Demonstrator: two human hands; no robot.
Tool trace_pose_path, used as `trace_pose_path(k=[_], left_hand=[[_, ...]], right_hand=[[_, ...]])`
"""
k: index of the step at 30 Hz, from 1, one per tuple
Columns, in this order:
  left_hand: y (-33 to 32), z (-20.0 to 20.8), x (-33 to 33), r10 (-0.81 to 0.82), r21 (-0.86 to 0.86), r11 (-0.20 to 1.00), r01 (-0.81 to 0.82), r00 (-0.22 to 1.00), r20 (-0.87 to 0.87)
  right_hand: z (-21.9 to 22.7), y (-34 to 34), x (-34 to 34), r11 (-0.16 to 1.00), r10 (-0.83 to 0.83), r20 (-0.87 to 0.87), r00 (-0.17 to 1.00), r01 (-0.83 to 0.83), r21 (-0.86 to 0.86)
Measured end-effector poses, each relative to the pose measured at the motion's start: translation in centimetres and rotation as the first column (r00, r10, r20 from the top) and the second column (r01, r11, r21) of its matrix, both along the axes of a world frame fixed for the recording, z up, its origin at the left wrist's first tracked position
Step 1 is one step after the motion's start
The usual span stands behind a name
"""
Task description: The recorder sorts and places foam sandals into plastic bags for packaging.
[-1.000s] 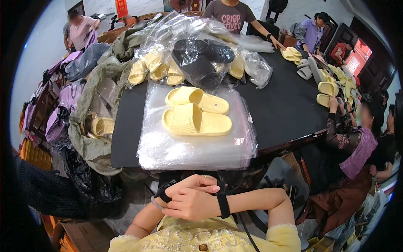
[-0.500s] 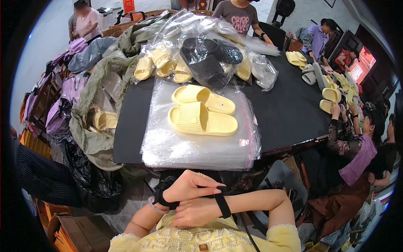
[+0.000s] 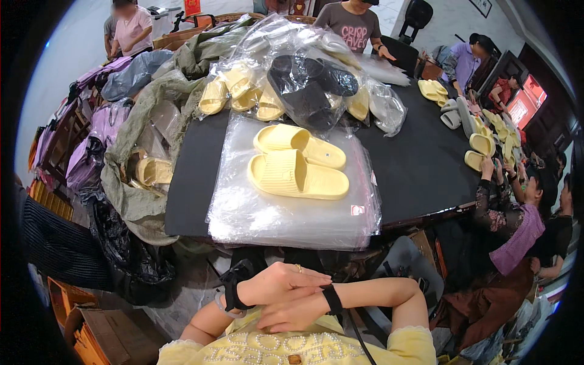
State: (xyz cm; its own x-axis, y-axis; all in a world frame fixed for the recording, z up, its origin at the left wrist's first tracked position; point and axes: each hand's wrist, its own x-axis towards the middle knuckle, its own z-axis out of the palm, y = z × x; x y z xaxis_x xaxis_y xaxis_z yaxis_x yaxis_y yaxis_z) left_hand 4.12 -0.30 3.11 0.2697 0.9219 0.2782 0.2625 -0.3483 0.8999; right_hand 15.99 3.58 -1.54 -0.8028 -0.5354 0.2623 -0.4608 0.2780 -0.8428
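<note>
My left hand (image 3: 286, 283) lies flat across my right, fingers stretched toward the black band (image 3: 332, 299) on my right wrist. My right hand (image 3: 293, 311) rests below it against the yellow top, its fingers loosely stretched and partly hidden. Neither hand appears to hold anything. A black wrist strap (image 3: 231, 291) and a pale bangle (image 3: 226, 306) circle my left wrist. In front of me on the black table, a pair of yellow slide sandals (image 3: 319, 184) sits side by side on a stack of clear plastic bags (image 3: 286, 226). Their toes point left.
Bagged yellow slides (image 3: 213, 97) and bagged black slides (image 3: 298, 100) are heaped at the table's far side. An open woven sack (image 3: 134, 201) stands at left. Unbagged slides (image 3: 480, 146) line the right edge, where people work. A cardboard box (image 3: 121, 334) sits on the floor, lower left.
My left fingers went from pinching at the right wrist band to lying flat over the right hand. The view has shifted slightly; the slides and bags stay put.
</note>
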Motion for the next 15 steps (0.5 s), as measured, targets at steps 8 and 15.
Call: trace_pose_path(k=[8, 15], left_hand=[[0.0, 0.4, 0.3, -0.011, 0.209, 0.976, 0.056, 0.978, -0.210], [0.1, 0.4, 0.1, -0.173, 0.224, 0.933, 0.282, 0.897, -0.407]], right_hand=[[1.2, 0.4, -0.1, 0.998, 0.052, 0.061, 0.997, -0.055, 0.039], [0.4, 0.2, 0.8, 0.994, 0.030, 0.033, 0.999, -0.033, 0.104]])
